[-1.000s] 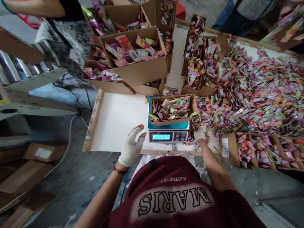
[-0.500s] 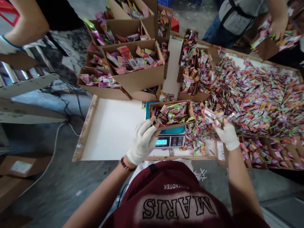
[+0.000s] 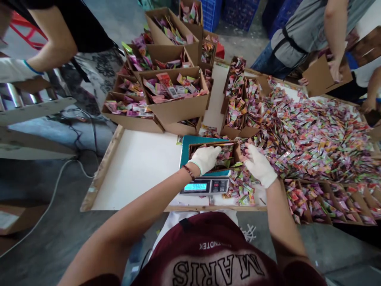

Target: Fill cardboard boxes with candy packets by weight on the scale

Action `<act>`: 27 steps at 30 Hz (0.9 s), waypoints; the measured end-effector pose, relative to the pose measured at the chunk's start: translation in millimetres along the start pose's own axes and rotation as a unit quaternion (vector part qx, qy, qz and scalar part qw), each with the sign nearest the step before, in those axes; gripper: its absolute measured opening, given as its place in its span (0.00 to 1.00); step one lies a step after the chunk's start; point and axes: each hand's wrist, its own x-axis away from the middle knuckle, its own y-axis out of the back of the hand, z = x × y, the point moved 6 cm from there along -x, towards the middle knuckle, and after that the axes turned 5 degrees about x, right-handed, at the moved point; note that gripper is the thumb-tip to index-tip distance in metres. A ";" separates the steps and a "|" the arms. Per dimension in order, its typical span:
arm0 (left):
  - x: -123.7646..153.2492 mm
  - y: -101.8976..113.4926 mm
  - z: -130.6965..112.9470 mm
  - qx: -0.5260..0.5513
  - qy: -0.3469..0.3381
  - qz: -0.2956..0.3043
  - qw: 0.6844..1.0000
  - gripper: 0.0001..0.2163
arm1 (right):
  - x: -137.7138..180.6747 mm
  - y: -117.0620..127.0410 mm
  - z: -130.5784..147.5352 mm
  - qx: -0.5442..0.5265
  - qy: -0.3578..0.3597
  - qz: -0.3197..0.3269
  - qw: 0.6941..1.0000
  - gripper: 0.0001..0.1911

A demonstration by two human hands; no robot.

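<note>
Carton on the scale (image 3: pixel 237 151): in front of you, resting on the teal plate of the scale (image 3: pixel 205 185), with small wrapped packets (image 3: pixel 228 157) inside.
Left grip (image 3: pixel 205 159): your gloved hand comes in from the left, fingers over the packets in the carton; the back of the glove hides whether it is closed on any, so you cannot tell.
Right grip (image 3: pixel 258 167): open, your gloved fingers spread just beside the carton's right end; whether they touch it cannot be told.
Display (image 3: pixel 195 186): lit pale blue facing you, digits not surely readable.
Bench (image 3: pixel 143 171): white-topped with wooden edging, under your scale.
Loose pile (image 3: pixel 312 135): spread across the bench to your right, reaching the scale's right side.
Stacked cartons (image 3: pixel 178 109): beyond the scale, towards your left, filled with packets.
Carton row (image 3: pixel 327 200): along your near right side, also filled.
Co-worker in grey (image 3: pixel 288 43): across from you, hands at another carton (image 3: pixel 321 75).
</note>
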 end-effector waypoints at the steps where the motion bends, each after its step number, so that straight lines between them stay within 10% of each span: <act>1: -0.7 -1.9 -0.8 0.000 -0.008 0.002 1.000 0.19 | -0.8 -8.2 2.5 -0.004 -0.011 0.011 1.000 0.33; 5: 7.5 22.4 6.2 -0.003 -0.026 -0.007 1.000 0.17 | -0.6 -27.2 11.0 -0.020 -0.005 0.007 1.000 0.34; 9: 17.3 91.5 -3.2 0.032 -0.091 -0.093 0.991 0.14 | 3.3 -41.0 13.0 -0.104 0.022 -0.019 0.994 0.33; 15: 15.0 164.7 -93.1 0.144 -0.258 -0.182 0.938 0.11 | 9.2 -55.7 4.4 -0.084 -0.012 -0.084 0.993 0.26; 20: 13.8 149.1 -113.4 0.097 -0.269 -0.148 0.947 0.13 | 7.9 -58.2 -0.1 -0.071 -0.022 -0.067 0.995 0.24; 27: 16.8 67.5 15.1 -0.148 -0.008 -0.014 0.989 0.09 | 4.8 -46.9 10.5 -0.174 0.038 -0.049 0.983 0.33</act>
